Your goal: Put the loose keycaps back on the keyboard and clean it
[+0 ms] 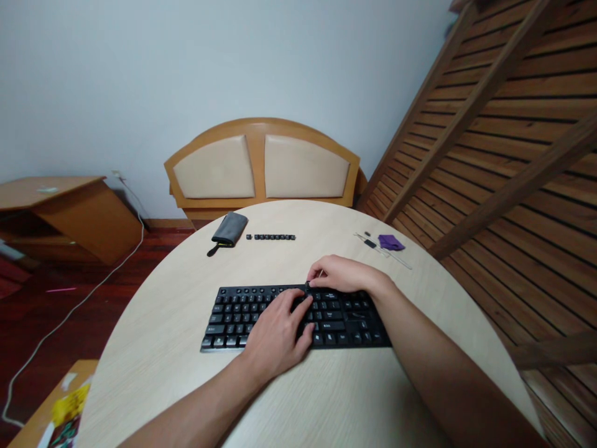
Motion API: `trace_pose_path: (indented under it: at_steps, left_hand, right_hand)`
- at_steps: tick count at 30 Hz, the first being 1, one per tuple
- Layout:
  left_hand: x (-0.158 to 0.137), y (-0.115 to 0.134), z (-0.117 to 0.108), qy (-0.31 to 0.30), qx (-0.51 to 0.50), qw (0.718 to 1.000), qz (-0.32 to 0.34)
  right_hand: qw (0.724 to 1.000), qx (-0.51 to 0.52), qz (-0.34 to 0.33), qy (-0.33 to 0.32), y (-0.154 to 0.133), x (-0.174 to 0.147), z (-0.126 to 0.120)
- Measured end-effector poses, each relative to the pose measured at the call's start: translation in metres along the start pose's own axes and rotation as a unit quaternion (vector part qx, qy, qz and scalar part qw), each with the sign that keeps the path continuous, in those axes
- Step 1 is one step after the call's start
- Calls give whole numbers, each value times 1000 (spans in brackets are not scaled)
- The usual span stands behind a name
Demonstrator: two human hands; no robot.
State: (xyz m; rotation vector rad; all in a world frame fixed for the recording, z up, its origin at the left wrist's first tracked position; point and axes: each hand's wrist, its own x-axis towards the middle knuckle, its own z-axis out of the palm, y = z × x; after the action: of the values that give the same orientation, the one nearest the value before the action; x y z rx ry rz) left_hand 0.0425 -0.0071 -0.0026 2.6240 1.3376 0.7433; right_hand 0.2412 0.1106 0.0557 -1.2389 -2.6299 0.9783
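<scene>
A black keyboard (228, 318) lies across the table in front of me. My left hand (282, 326) rests over its middle with the fingers spread, fingertips on the keys. My right hand (342, 275) is at the keyboard's back edge, fingers pinched around a thin pale stick (321, 273). The stick's lower end is close to the top row of keys, and my fingers partly hide it. Behind the keyboard, several loose black keycaps (275, 237) stand in a row.
A grey pouch (230, 229) with a dark strap lies at the back left of the round table (153, 348). At the back right are a purple cloth (390, 242), thin pale sticks and a small dark piece (370, 243). A wooden headboard (259, 158) and slatted panel (513, 155) stand beyond.
</scene>
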Motion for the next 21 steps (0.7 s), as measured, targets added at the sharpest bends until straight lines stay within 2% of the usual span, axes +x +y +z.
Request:
trace_pose_path:
  at_steps: [13,21]
  left_hand:
    - [1,1,-1,4,0,1000,0]
    - [1,0,-1,-4,2,1000,-4]
  right_hand:
    - [997,-66,49,6,-15,-2,2]
    - [996,-71,50,5,-16,-4,1]
